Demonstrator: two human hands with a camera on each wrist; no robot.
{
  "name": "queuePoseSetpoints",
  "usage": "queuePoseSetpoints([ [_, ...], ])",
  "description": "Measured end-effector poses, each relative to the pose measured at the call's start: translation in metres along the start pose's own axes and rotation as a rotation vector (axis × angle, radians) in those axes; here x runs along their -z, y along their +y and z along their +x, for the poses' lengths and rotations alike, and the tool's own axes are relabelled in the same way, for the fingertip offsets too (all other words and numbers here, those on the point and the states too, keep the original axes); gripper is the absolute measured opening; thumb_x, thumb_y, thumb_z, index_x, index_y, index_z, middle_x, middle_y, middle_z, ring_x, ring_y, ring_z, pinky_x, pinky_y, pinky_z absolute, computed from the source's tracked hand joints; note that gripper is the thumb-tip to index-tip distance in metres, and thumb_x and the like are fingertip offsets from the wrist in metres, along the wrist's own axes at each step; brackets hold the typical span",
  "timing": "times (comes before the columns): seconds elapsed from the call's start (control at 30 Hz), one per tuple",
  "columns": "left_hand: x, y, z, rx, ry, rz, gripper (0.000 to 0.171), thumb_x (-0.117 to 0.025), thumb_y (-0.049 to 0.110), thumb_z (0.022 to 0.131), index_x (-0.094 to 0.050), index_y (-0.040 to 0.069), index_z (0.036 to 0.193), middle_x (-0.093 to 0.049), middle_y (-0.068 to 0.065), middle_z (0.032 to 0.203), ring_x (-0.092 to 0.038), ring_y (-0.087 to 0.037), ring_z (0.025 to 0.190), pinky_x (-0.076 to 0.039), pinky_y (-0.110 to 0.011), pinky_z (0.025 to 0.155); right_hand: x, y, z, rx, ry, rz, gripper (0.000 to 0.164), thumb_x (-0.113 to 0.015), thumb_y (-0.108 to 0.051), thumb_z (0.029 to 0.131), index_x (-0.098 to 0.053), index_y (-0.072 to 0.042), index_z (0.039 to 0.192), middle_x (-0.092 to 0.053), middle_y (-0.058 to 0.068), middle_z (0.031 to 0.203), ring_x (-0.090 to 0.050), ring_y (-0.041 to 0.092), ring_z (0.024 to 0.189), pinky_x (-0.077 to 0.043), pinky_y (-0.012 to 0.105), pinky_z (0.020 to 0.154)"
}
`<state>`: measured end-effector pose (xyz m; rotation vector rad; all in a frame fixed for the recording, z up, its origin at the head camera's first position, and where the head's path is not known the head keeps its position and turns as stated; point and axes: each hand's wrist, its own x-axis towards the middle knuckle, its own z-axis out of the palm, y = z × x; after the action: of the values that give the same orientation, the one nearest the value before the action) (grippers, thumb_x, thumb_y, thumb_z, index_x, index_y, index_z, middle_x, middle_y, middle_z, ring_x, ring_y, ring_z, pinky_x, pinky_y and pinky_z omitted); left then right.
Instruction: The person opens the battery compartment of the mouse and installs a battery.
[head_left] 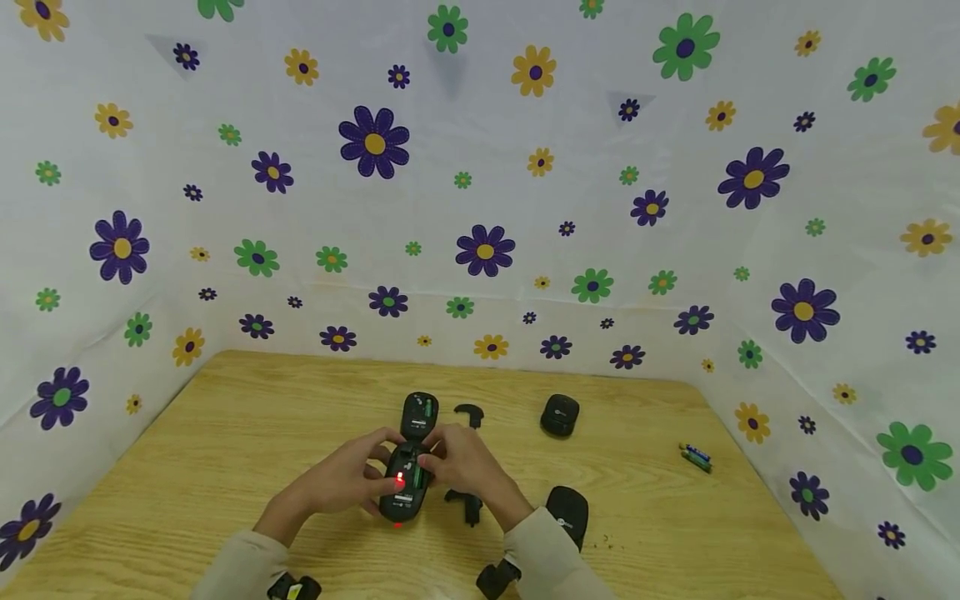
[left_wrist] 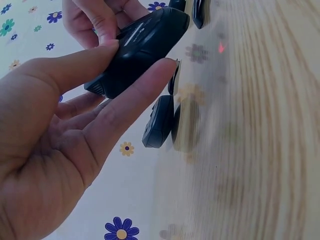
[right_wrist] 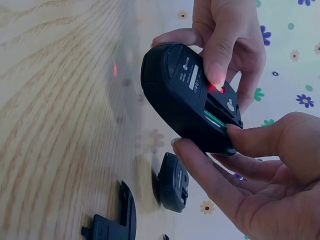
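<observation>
Both hands hold a black computer mouse [head_left: 405,500] turned underside up, above the table. My left hand [head_left: 341,477] grips it from the left side, thumb on the underside beside a glowing red sensor light [right_wrist: 218,89]. My right hand [head_left: 468,462] grips the far end, its thumb at the uncovered battery slot and its fingers along the side and below. A green battery [right_wrist: 214,119] lies in that slot. Just beyond, a second mouse [head_left: 419,414] rests underside up on the table, its slot also showing a green battery.
Black curved cover pieces lie right of the mice, one farther back [head_left: 471,412] and one nearer [head_left: 467,505]. A black device [head_left: 560,415] stands at the back right; another black piece [head_left: 570,512] lies by the right forearm. Loose batteries [head_left: 697,457] lie far right on the wooden table [head_left: 300,392].
</observation>
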<state>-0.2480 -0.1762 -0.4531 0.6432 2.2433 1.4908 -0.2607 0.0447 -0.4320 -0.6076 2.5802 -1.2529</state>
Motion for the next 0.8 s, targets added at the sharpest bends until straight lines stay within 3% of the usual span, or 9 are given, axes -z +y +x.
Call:
queuePoseSetpoints([
  [0.4,-0.0003,-0.0029,-0.0019,0.044,-0.007,-0.048,0.059,-0.072,0.017,0.098,-0.040,0.004,0.146,-0.063,-0.023,0.124,-0.074,-0.033,0.105,-0.067,-0.045,0.068,-0.0004,-0.0011,-0.0017,-0.021,-0.004,-0.067,0.019,-0.072,-0.009,0.096,-0.070,0.004,0.110,-0.076,0.016,0.090,-0.074,0.019,0.070,-0.062,0.028,0.061],
  [0.8,0.0005,-0.0030,-0.0012,0.025,0.009,0.003,0.053,-0.070,0.011,0.099,-0.044,0.005,0.145,-0.060,-0.026,0.129,-0.072,-0.029,0.102,-0.067,-0.042,0.066,-0.0026,-0.0007,0.0000,0.007,0.003,-0.050,0.016,-0.073,-0.006,0.094,-0.071,0.004,0.106,-0.076,0.015,0.084,-0.072,0.017,0.065,-0.060,0.026,0.055],
])
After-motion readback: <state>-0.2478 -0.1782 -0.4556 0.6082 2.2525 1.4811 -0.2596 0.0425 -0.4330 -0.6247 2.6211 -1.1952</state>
